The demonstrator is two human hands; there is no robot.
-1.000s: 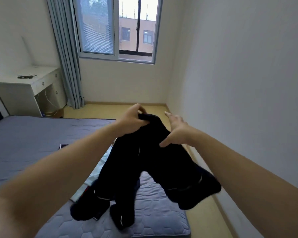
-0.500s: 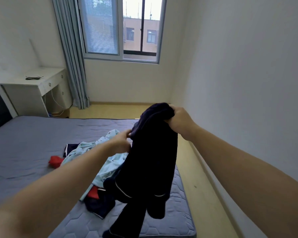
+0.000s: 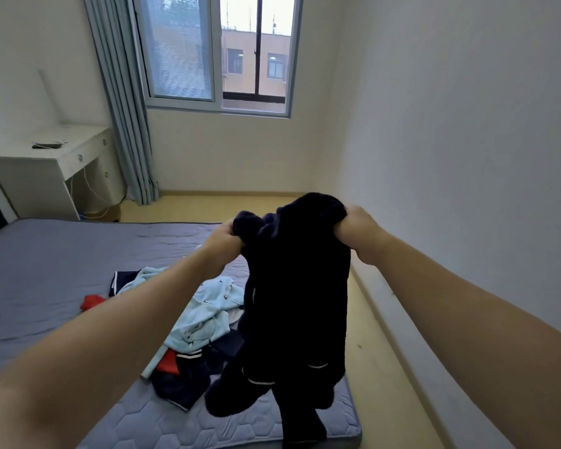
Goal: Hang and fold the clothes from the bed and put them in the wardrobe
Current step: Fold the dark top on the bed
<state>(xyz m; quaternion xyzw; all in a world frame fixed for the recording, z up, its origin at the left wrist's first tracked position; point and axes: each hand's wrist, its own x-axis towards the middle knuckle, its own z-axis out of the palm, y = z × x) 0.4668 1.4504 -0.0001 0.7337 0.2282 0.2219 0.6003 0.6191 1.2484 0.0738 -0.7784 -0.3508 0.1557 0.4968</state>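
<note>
Black garment (image 3: 297, 303): up in the air in front of me, over the near right corner of the bed. It hangs in bunched folds, with thin pale stripes near its lower ends. Whether the lowest end touches the mattress I cannot tell.
Left grip (image 3: 222, 243): fingers curled tight round one bunched top edge of the black garment.
Right grip (image 3: 358, 231): clamped on the other top edge, slightly higher, with the cloth humped between the two.
Bed (image 3: 62, 254): grey quilted mattress, below me and to my left.
Pile on the bed: the pale blue garment (image 3: 204, 312) lies on top, touching the dark navy clothes (image 3: 182, 380) with white trim nearer me. Red cloth (image 3: 91, 301) shows at the pile's far-left edge.
Worktop (image 3: 42, 153): white, with drawers, by the far-left wall. A small dark object (image 3: 46, 145) lies on it.
Window (image 3: 217, 50): in the far wall, with the grey-blue curtain (image 3: 123, 108) at its left.
Floor (image 3: 386, 367): yellowish strip between the bed and the right wall.
</note>
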